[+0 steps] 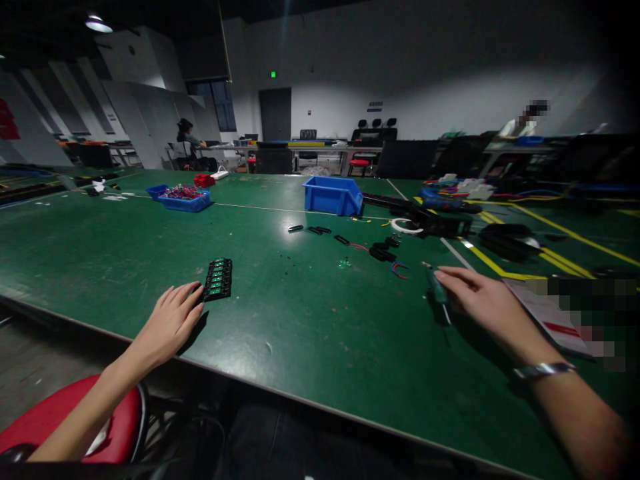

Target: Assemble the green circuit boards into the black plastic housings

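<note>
My left hand [173,319] rests on the green table with its fingers stretched out. Its fingertips reach the near left edge of a row of black plastic holders with small green circuit boards [218,279]; whether they press on it I cannot tell. On the right, my right hand [473,297] grips a screwdriver [437,287] by its green handle. The thin shaft slants down toward the tabletop, and the tip is blurred. Between the hands lie small dark bits, a small cluster of green pieces [345,264] and a short loop of red and blue wire [399,270].
A blue bin [333,195] stands farther back, with loose black frames [320,230] before it. Back left, a blue tray [186,200] holds coloured wires. Sheets of paper [550,320] lie beside my right forearm. A white ring [407,226] lies among black parts. Two people sit far off.
</note>
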A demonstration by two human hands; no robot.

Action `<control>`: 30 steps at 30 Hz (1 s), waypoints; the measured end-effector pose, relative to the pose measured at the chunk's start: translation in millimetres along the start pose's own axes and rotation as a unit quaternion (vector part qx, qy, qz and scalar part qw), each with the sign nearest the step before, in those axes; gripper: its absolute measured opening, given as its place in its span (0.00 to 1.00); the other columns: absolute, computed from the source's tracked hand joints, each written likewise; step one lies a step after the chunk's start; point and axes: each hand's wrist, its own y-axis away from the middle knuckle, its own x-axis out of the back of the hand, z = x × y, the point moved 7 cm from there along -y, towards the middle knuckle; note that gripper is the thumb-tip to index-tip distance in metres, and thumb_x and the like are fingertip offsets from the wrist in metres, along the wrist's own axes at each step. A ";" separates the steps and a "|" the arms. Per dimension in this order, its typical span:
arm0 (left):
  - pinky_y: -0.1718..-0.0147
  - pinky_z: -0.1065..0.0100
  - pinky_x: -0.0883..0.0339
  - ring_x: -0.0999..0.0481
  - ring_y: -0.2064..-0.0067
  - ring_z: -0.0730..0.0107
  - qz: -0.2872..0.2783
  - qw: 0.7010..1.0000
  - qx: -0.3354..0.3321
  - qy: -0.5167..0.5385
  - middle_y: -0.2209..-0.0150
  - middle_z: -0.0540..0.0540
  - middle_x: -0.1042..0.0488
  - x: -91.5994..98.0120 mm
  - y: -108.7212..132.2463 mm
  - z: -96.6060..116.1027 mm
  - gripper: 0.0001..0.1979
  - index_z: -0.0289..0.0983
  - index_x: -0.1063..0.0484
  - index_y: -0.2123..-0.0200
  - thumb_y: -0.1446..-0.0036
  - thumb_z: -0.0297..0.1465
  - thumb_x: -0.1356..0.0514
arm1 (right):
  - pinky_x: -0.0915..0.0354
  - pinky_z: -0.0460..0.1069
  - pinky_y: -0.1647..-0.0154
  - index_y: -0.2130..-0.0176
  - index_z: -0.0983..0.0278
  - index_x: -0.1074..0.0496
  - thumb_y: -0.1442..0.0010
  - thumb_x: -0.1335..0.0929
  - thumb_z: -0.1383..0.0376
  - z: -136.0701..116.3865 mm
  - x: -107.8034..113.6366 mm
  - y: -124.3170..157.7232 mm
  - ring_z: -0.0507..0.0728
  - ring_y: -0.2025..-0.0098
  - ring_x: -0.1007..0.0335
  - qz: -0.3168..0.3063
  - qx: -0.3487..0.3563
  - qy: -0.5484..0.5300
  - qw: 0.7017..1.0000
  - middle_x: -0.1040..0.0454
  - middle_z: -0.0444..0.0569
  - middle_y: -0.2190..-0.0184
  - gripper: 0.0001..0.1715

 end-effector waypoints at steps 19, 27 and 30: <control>0.31 0.47 0.56 0.43 0.31 0.56 -0.005 1.000 -0.004 0.020 0.33 0.38 0.40 -3.0 0.2 -0.6 0.28 0.36 0.42 0.32 0.29 0.43 0.57 | 0.43 0.49 0.76 0.50 0.61 0.22 0.46 0.30 0.41 -2.2 1.0 2.5 0.55 0.76 0.36 -0.003 -0.005 -0.009 1.000 0.26 0.46 0.75 0.34; 0.31 0.45 0.56 0.40 0.32 0.55 0.020 0.999 -0.005 0.030 0.34 0.38 0.37 0.8 1.6 -1.2 0.26 0.36 0.37 0.35 0.30 0.42 0.55 | 0.45 0.49 0.77 0.50 0.62 0.22 0.47 0.31 0.41 -4.7 1.9 4.3 0.55 0.77 0.38 -0.001 -0.007 -0.007 1.000 0.28 0.46 0.77 0.36; 0.31 0.45 0.56 0.39 0.33 0.55 0.034 0.999 -0.017 0.028 0.35 0.38 0.36 4.9 3.5 1.2 0.25 0.37 0.33 0.38 0.30 0.40 0.56 | 0.44 0.49 0.76 0.49 0.62 0.22 0.46 0.31 0.41 -0.5 0.6 0.9 0.55 0.76 0.36 -0.004 -0.002 0.001 1.000 0.27 0.46 0.76 0.35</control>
